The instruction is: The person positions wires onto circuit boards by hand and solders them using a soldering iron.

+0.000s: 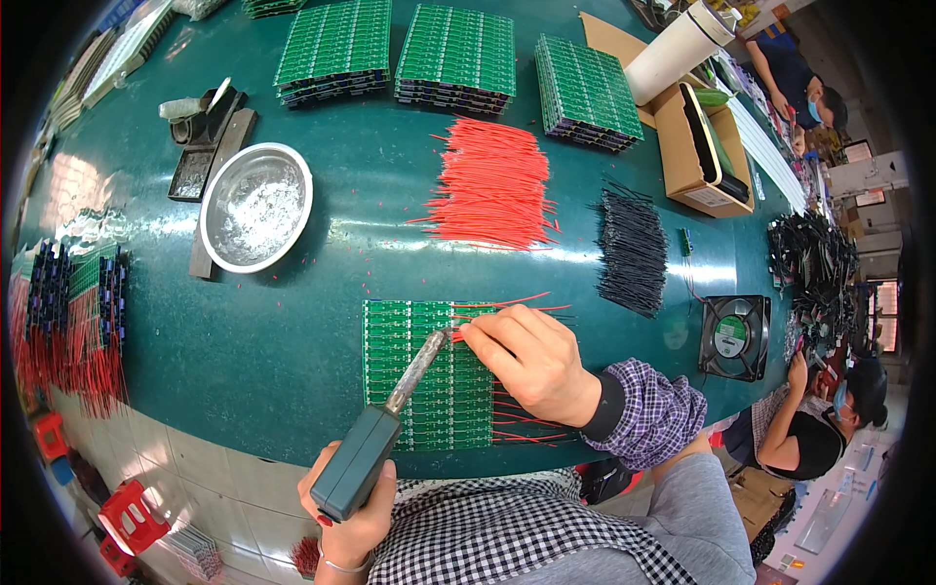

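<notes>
My left hand (363, 522) is wrapped round the dark green handle of a soldering iron (363, 458). The iron's tip reaches up to a green circuit board panel (419, 414) lying flat on the bench, close to my right fingertips. My right hand (534, 363) is closed in a pinch on a red wire (456, 334), whose end sits at the panel beside the tip. Other red wires (522, 411) stick out from the panel's right side, partly under my right hand and wrist. The exact contact between tip, wire and board is too small to tell.
Beyond the panel lie a pile of red wires (492, 185) and a bundle of black wires (632, 252). A metal bowl (304, 210) stands left, a black fan (734, 337) right. Board stacks (455, 54) line the back; wired boards (73, 302) sit far left. Two people work at right.
</notes>
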Demonstrator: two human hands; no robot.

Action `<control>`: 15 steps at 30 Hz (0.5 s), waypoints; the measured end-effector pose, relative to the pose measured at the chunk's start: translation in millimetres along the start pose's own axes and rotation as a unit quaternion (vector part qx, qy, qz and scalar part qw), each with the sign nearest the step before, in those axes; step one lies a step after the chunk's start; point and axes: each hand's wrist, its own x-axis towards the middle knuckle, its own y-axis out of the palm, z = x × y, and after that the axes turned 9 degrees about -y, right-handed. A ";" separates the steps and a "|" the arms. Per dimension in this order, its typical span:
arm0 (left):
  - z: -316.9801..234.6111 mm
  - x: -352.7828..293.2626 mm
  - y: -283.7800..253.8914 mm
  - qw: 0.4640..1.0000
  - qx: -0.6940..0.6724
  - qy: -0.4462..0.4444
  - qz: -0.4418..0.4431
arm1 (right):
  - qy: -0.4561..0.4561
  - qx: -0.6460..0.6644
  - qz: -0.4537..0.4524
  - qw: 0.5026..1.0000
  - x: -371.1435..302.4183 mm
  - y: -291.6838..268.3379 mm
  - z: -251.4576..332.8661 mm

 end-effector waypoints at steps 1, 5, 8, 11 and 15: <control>0.3 -0.5 -0.2 1.000 0.000 0.000 0.000 | 0.000 0.000 0.000 1.000 0.0 0.0 0.0; 10.1 -7.9 -0.2 1.000 -0.007 -0.019 -0.017 | 0.001 0.000 -0.001 1.000 0.0 0.6 -0.2; 14.3 -9.7 0.7 0.999 -0.029 -0.028 -0.036 | 0.005 -0.005 -0.002 1.000 0.3 0.8 0.3; 16.0 -10.8 1.9 0.998 -0.035 -0.023 -0.045 | 0.005 -0.004 -0.002 1.000 0.3 0.8 0.4; 16.2 -10.8 4.8 0.997 -0.039 0.001 -0.061 | 0.009 0.000 -0.003 1.000 -1.2 1.0 0.8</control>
